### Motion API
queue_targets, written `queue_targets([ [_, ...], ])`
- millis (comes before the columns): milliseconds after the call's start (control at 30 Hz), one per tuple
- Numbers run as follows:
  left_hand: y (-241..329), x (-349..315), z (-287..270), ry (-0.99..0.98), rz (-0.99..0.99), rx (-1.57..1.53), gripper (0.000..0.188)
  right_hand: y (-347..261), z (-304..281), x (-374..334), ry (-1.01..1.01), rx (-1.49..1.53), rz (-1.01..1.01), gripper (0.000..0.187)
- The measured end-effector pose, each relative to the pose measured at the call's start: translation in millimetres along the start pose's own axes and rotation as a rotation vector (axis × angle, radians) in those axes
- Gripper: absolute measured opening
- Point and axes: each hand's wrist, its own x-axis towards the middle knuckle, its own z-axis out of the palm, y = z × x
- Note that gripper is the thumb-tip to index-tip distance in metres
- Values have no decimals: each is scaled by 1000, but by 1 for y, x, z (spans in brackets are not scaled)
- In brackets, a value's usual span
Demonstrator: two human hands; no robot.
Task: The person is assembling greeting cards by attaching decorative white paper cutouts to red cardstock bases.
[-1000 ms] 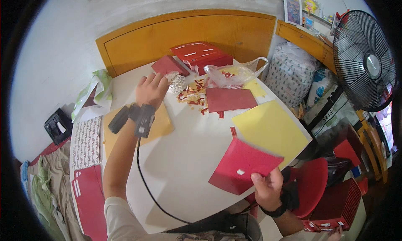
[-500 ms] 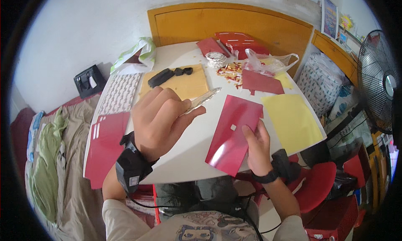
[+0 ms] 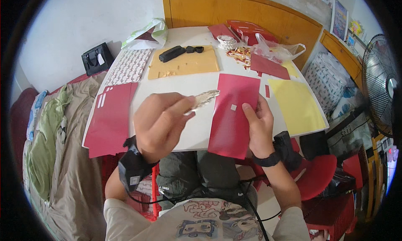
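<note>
A glossy red card with a small pale square near its middle is held up over the near side of the table. My right hand grips its right edge, thumb on the front and fingers behind. In my left hand, a thin, shiny, silvery-gold pointed piece is pinched between thumb and forefinger; its exact kind is unclear. The tip of that piece comes up to the card's upper left edge in the picture; whether they touch I cannot tell.
Red sheets with pale slits lie left, below a patterned sheet. A tan board bears a black case. Yellow sheets, red-and-gold scraps and a clear plastic bag lie right. A fan stands far right.
The red card has turned more upright. My left hand has swung round, bringing the pinched piece closer to the card's edge. The whole view has shifted slightly.
</note>
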Motion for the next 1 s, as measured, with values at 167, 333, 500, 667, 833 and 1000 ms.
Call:
queue_targets([
  [167,24,-16,6,56,203,64,30,-33,17,-30,-75,264,57,26],
  [333,21,-27,11,182,210,-54,47,-34,17,-39,-118,266,-42,27],
  [500,23,-31,3,112,161,25,42,-30,16,-38,-81,262,-21,23],
  [667,27,-41,3,34,-27,-179,47,-20,17,-34,-60,189,-36,18],
  [833,27,-50,0,-93,-227,-418,56,-10,10,-25,-81,77,-46,17],
  [1000,30,-57,13,49,-451,-577,55,6,7,-14,-61,3,-29,27],
])
